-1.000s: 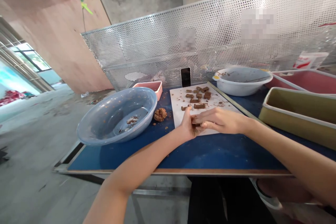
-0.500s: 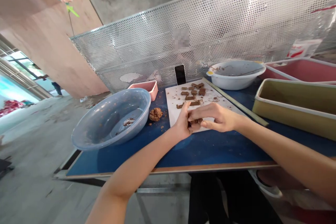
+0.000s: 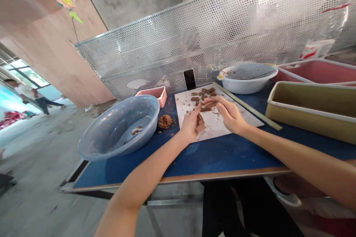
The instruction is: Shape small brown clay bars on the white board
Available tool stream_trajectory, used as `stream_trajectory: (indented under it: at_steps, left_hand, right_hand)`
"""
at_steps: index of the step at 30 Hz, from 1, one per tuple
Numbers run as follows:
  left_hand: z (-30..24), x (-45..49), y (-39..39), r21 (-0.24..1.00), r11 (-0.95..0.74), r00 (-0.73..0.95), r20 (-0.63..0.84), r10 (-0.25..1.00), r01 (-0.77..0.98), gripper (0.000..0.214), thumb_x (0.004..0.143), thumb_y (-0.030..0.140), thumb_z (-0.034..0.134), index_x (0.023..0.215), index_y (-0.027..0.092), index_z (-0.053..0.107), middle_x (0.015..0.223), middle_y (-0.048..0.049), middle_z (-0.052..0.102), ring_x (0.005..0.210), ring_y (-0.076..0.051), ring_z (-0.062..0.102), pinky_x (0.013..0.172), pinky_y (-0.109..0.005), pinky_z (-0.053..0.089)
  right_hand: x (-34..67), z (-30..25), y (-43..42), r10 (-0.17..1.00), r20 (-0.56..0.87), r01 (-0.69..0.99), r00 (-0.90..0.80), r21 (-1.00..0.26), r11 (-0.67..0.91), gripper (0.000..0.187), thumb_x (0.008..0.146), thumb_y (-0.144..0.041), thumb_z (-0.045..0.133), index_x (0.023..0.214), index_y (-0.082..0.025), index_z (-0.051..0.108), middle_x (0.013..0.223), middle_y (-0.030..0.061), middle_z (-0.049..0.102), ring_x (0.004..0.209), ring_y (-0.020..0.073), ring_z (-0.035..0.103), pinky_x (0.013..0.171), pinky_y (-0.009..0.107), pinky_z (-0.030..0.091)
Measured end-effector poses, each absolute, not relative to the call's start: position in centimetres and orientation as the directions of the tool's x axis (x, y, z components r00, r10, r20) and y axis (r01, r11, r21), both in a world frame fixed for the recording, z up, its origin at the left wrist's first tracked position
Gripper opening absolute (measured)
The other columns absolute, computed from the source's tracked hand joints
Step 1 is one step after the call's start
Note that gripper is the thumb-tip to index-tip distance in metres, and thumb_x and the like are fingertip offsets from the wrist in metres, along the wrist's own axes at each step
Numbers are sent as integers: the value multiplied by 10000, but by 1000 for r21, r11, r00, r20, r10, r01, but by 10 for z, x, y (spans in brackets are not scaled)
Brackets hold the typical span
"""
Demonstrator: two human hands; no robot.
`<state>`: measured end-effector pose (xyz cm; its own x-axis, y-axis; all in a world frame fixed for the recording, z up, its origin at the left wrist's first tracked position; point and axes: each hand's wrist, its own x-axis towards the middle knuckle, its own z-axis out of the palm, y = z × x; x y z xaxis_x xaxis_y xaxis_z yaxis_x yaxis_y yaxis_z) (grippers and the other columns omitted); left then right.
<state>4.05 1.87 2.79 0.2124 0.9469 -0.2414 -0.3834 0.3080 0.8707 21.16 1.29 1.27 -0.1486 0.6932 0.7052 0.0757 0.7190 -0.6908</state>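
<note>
My left hand is closed around a piece of brown clay above the near part of a white board. My right hand is just right of it, fingers stretched out toward the upper left and holding nothing. Behind my hands, several shaped clay pieces lie on the board among crumbs. Part of the rows is hidden by my right fingers. A rough lump of clay rests on the blue table left of the board.
A blue basin stands at the left, a small pink tray behind it. A phone leans against the perforated metal screen. At right are a long strip, a white basin, a green trough and a bottle.
My right hand has lifted off the clay in my left hand and moved slightly right, its fingers straightening. My left hand keeps its hold. A person in the background has come further into view.
</note>
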Motion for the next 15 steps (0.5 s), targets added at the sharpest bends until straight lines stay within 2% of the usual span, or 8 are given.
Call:
stream_trajectory:
  at_steps: [5, 7, 9, 11, 12, 13, 15]
  left_hand:
    - [19, 46, 20, 902, 232, 153, -188, 970, -364, 550, 1033, 486, 729, 637, 225, 451, 431, 89, 357, 297, -56, 271, 346, -205, 134]
    - [20, 46, 19, 916, 169, 130, -130, 983, -365, 484, 1050, 481, 718, 694, 207, 535, 447, 84, 393, 317, -56, 300, 365, -197, 173]
    - [24, 46, 17, 933, 69, 99, -36, 994, -353, 294, 1033, 429, 759, 870, 201, 673, 538, 54, 540, 394, -74, 439, 411, -182, 284]
    - [32, 51, 14, 945, -109, 78, 140, 987, -307, 127, 1016, 325, 780, 1095, 233, 741, 808, -17, 739, 649, -133, 668, 562, -183, 472]
    - [35, 56, 12, 938, -217, 89, 249, 964, -269, 166, 1011, 268, 771, 1175, 251, 748, 1003, -55, 789, 859, -179, 738, 698, -209, 552]
    - [38, 64, 10, 919, -324, 117, 356, 927, -225, 213, 1009, 218, 751, 1218, 260, 752, 1194, -83, 785, 1093, -227, 739, 859, -252, 589]
    - [41, 83, 7, 869, -477, 202, 495, 845, -134, 281, 1000, 152, 716, 1253, 263, 760, 1446, -103, 703, 1453, -292, 581, 1136, -344, 521]
  right_hand:
    - [208, 6, 20, 756, 638, 43, -147, -760, 649, 481, 1115, -640, 503, 1332, -278, 735, 1294, 104, 787, 1198, 290, 747, 1058, 505, 629]
    - [204, 2, 26, 796, 594, -17, -118, -802, 597, 470, 1096, -649, 533, 1293, -274, 736, 1275, 101, 785, 1165, 281, 754, 1042, 503, 635]
    - [200, -1, 33, 841, 532, -106, -99, -846, 523, 469, 1066, -662, 562, 1264, -271, 728, 1244, 100, 787, 1123, 278, 762, 1004, 497, 647]
    - [198, -1, 39, 879, 468, -189, -91, -875, 447, 485, 1030, -680, 571, 1246, -270, 711, 1191, 99, 794, 1097, 283, 768, 966, 489, 653]
    - [199, 0, 41, 894, 438, -229, -93, -883, 409, 497, 1020, -689, 553, 1242, -270, 702, 1164, 97, 798, 1094, 287, 769, 954, 485, 653]
    - [200, 2, 42, 907, 408, -270, -102, -889, 370, 510, 1021, -695, 516, 1245, -272, 693, 1143, 96, 802, 1098, 290, 769, 950, 482, 650]
    - [204, 8, 42, 923, 360, -344, -135, -890, 297, 546, 1042, -692, 406, 1261, -276, 682, 1113, 98, 810, 1115, 292, 765, 960, 475, 637]
